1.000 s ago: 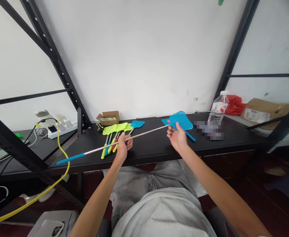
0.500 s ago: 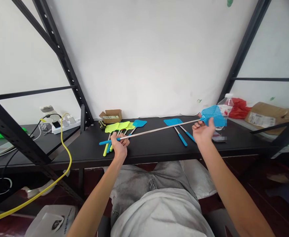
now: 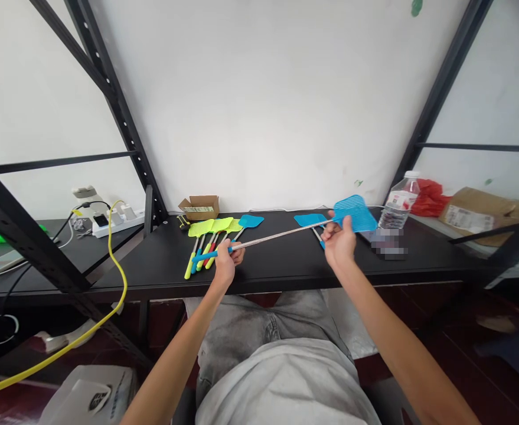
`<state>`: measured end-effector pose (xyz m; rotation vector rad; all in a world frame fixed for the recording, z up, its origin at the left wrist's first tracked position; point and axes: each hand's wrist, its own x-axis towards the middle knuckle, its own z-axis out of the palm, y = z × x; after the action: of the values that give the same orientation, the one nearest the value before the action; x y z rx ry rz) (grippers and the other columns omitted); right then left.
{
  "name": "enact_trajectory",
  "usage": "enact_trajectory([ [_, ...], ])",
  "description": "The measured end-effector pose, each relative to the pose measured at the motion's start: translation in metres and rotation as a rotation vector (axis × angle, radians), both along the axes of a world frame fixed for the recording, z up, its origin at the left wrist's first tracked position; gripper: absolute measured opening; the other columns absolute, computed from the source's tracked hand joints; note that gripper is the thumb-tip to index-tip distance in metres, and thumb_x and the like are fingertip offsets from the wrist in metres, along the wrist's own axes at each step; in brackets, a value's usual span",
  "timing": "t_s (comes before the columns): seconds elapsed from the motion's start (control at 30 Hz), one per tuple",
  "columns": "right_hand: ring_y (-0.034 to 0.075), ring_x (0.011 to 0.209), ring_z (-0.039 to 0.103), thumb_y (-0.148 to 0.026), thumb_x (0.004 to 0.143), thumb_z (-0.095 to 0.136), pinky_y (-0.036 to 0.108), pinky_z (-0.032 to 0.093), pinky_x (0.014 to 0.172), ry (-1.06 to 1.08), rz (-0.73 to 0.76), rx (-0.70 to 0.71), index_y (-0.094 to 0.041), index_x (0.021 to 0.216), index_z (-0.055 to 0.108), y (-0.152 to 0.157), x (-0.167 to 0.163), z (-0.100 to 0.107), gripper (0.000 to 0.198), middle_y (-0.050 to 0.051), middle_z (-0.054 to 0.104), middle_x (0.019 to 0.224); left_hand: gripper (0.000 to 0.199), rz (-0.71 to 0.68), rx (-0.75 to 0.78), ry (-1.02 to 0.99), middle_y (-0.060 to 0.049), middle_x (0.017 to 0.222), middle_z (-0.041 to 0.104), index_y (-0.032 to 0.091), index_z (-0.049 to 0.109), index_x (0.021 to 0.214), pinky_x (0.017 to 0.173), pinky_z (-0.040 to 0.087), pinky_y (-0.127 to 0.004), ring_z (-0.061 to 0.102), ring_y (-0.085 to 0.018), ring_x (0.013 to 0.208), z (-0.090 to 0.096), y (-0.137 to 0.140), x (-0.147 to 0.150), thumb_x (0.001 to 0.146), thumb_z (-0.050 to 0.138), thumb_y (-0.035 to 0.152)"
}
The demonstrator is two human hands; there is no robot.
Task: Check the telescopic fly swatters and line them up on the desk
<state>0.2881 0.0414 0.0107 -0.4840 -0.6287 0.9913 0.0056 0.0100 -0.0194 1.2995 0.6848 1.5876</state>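
A blue fly swatter (image 3: pixel 281 235) with a long metal telescopic rod stretches between my hands above the black table. My left hand (image 3: pixel 228 262) is closed round the rod where it meets the blue handle. Near the swatter's head, my right hand (image 3: pixel 339 239) grips the neck with the thumb on the blue mesh. Below and left of my left hand lie several yellow-green fly swatters (image 3: pixel 200 228) and one with a blue head (image 3: pixel 251 221), side by side. Behind my right hand, more blue fly swatters (image 3: pixel 310 220) lie on the table, partly hidden by it.
A small open cardboard box (image 3: pixel 202 206) stands by the wall. To the right are a plastic bottle (image 3: pixel 398 203), a red bag (image 3: pixel 430 198) and a brown parcel (image 3: pixel 476 215). A power strip (image 3: pixel 120 223) and a yellow cable (image 3: pixel 124 277) are at left, beside the black rack post (image 3: pixel 121 118).
My right hand has moved left with the swatter's head, and my left hand slightly right. The rod between them looks shorter, and the bottle is now less covered.
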Motion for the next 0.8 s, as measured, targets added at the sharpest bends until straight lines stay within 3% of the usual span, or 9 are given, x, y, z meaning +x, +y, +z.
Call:
enact_trajectory([
  [0.2, 0.009, 0.044, 0.038, -0.065, 0.084, 0.055, 0.026, 0.029, 0.045, -0.050, 0.022, -0.011, -0.019, 0.093, 0.065, -0.002, -0.013, -0.011, 0.048, -0.006, 0.046, 0.054, 0.048, -0.010, 0.011, 0.037, 0.004, 0.043, 0.021, 0.022, 0.027, 0.049, 0.041, 0.011, -0.026, 0.016, -0.008, 0.039, 0.001, -0.001, 0.002, 0.088, 0.036, 0.048],
  [0.57, 0.008, 0.043, 0.037, -0.062, 0.086, 0.054, 0.026, 0.030, 0.045, -0.038, 0.010, -0.001, -0.020, 0.094, 0.065, -0.004, -0.011, -0.010, 0.045, -0.006, 0.044, 0.051, 0.053, -0.025, -0.012, 0.018, 0.003, 0.043, 0.022, 0.021, 0.029, 0.048, 0.040, 0.014, -0.024, 0.019, -0.008, 0.039, 0.000, -0.002, 0.001, 0.092, 0.033, 0.050],
  [0.8, 0.009, 0.043, 0.035, -0.067, 0.085, 0.052, 0.026, 0.029, 0.045, -0.084, 0.047, 0.002, -0.018, 0.091, 0.065, -0.014, -0.033, -0.011, 0.051, -0.006, 0.043, 0.049, 0.053, -0.041, 0.031, 0.121, 0.003, 0.044, 0.023, 0.022, 0.029, 0.049, 0.042, 0.012, -0.026, 0.018, -0.009, 0.041, 0.003, -0.007, 0.007, 0.090, 0.035, 0.055],
])
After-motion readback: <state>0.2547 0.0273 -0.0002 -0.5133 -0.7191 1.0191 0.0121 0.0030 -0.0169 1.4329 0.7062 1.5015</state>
